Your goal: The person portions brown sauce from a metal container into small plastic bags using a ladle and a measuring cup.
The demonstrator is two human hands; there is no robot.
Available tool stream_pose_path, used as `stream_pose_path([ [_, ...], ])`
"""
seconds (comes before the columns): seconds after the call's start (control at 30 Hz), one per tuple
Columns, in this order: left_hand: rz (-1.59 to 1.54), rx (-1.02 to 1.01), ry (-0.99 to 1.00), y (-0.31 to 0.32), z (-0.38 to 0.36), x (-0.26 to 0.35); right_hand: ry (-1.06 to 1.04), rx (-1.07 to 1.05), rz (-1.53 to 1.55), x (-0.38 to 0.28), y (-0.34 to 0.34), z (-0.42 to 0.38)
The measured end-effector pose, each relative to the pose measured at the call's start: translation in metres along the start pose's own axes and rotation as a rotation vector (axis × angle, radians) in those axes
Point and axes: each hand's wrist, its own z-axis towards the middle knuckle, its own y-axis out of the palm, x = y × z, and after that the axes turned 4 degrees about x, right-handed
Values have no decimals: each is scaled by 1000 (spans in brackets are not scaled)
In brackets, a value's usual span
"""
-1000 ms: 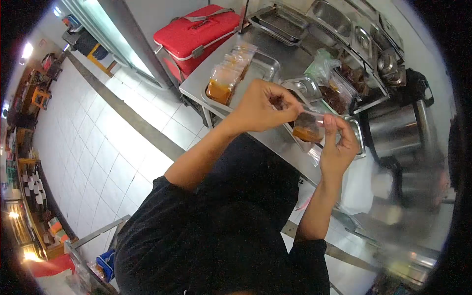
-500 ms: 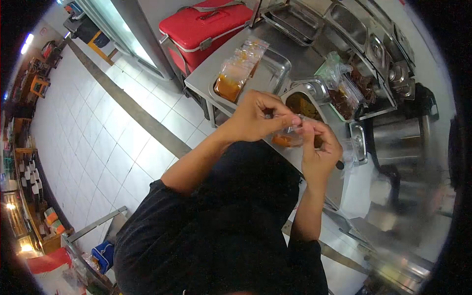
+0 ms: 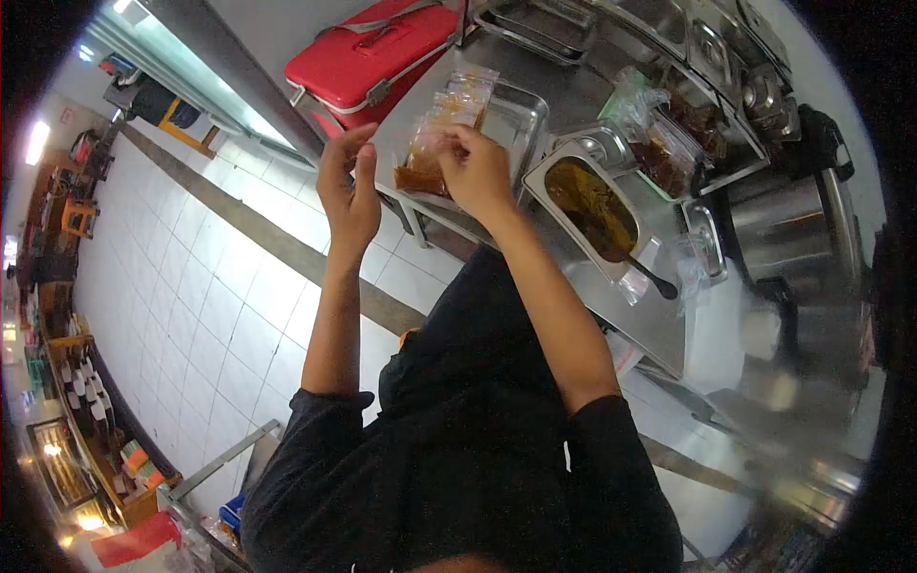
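My right hand [image 3: 476,175] is over the near end of a metal tray [image 3: 535,113], its fingers pinched at the clear top of a small plastic bag of orange-brown sauce [image 3: 418,180]. Motion blurs the plastic at the fingertips. Several similar filled bags [image 3: 468,88] stand in a row behind it in the tray. To the left of the tray, my left hand [image 3: 351,191] is raised with thumb and fingers apart, holding nothing.
A deep metal pan [image 3: 544,194] of dark, oily sauce stands right of the tray, a dark-handled utensil [image 3: 654,282] in it. Clear plastic bags [image 3: 690,263] lie nearby. A red cooler [image 3: 373,59] stands behind the table. Dark packed food [image 3: 664,153] and a large metal pot [image 3: 778,220] are rightward.
Both hands have moved left, away from the pan, and separated. My left hand has let go of the sauce bag, and my right hand has brought it to the tray.
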Motion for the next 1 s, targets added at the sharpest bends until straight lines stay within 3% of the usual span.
stream_pose_path([
  [0.03, 89, -6, 13, -2, -5, -6, 0, 10, -1, 5, 2, -2],
  [0.1, 243, -70, 117, -2, -15, -17, -207, 221, -200, 12, 6, 1],
  [0.13, 309, -124, 200, -1, -21, -18, -214, 227, -201, 7, 3, 1],
  [0.2, 307, -226, 133, 3, -29, -26, -187, 220, -252, -3, -6, -15],
  [0.27, 417, -301, 403, 10, -33, -36, -232, 199, -313, -5, -8, -26],
  [0.33, 406, -362, 431, 11, -33, -38, -266, 180, -384, -3, -10, -32],
  [0.4, 557, -336, 497, 13, -37, -38, -316, 26, -355, -2, -12, -37],
  [0.43, 534, -322, 432, 15, -37, -44, -247, -31, -342, 0, -11, -40],
  [0.47, 666, -155, 586, 14, -41, -45, -235, -22, -358, 2, -13, -42],
  [0.57, 658, -261, 610, 14, -29, -30, -406, 100, -302, -6, -30, -63],
  [0.63, 813, -585, 610, 12, -23, -33, -453, 148, -345, -7, -55, -95],
  [0.73, 796, -423, 636, 0, -28, -53, -558, 288, -382, 7, -94, -153],
  [0.83, 736, -263, 664, 7, -31, -42, -356, 364, -650, 26, -143, -211],
  [0.87, 716, -282, 668, 14, -33, -42, -256, 443, -706, 31, -157, -220],
  [0.9, 814, -428, 626, 19, -33, -36, -50, 510, -726, 35, -169, -227],
  [0.93, 917, -566, 586, 23, -32, -32, 12, 541, -823, 34, -184, -225],
  [1.0, 838, -498, 609, 14, -33, -59, 79, 590, -923, 41, -206, -215],
])
